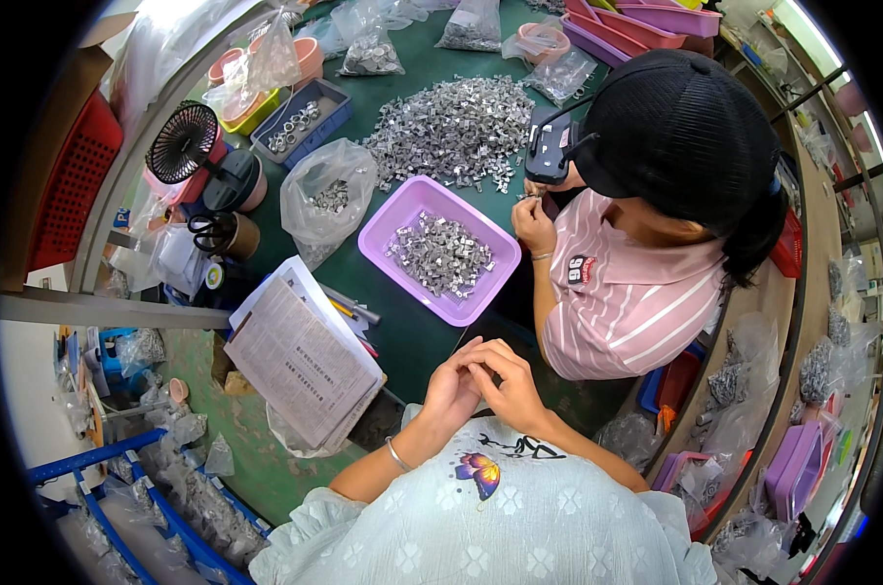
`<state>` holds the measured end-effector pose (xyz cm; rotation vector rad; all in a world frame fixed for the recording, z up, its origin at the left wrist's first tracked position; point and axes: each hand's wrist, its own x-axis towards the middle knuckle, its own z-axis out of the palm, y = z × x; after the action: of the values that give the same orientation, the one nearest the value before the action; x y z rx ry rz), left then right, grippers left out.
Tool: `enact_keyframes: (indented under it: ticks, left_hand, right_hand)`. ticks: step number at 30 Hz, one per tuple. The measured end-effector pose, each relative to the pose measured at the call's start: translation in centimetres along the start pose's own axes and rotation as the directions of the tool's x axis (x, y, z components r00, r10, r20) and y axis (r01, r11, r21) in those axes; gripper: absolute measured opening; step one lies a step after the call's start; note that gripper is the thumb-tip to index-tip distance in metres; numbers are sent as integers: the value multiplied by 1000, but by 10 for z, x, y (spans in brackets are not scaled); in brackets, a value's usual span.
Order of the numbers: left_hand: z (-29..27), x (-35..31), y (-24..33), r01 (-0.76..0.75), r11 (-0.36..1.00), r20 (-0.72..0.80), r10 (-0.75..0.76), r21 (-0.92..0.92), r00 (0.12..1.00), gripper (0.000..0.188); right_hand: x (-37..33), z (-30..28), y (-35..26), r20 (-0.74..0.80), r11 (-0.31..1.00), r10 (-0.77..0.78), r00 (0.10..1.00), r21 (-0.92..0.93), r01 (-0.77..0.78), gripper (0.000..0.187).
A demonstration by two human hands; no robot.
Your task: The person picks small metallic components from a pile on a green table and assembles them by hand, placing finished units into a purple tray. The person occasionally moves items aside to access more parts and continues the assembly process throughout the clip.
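Note:
My left hand (451, 388) and my right hand (511, 386) meet in front of my chest, just off the near edge of the green table. The left one is cupped, palm up, with its fingertips under those of the right. Bent fingers of the right hand press in against the left. Anything between them is hidden or too small to make out. Nearest beyond my hands is a purple plastic tub (388, 201), part filled with small silvery metal clips (443, 255). A large heap of similar metal parts (451, 127) lies behind the tub.
At right, a co-worker in a black cap (685, 136) leans over the table, hands at a small part. Left of the tub stand an open plastic bag (326, 210), papers (305, 356), a blue bin (310, 136) and a small fan (184, 143). Blue racks (134, 487) hold bagged parts.

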<state>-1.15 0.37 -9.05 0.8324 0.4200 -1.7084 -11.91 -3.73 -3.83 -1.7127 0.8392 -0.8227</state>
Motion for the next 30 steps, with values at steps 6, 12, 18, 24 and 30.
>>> enact_keyframes:
  ticks: [6, 12, 18, 24, 30]
  left_hand:
    - [0, -2, 2, 8, 1000, -13, -8, -6, 1000, 29]
    - [-1, -1, 2, -2, 1000, 9, 2, -2, 1000, 31]
    - [-3, 1, 3, 2, 1000, -2, -2, -14, 1000, 31]
    - [-4, 2, 4, 6, 1000, 11, -5, -18, 1000, 32]
    - [-1, 0, 6, -6, 1000, 39, 6, -13, 999, 39]
  right_hand:
    - [-1, 1, 1, 17, 1000, 30, 999, 7, -30, 13]
    - [-1, 1, -1, 19, 999, 47, 999, 20, -47, 13]
    - [-1, 3, -1, 28, 998, 50, 998, 37, -51, 14]
    - [1, 2, -1, 28, 999, 45, 999, 23, -46, 14]
    - [2, 1, 0, -15, 996, 74, 997, 56, -73, 13]
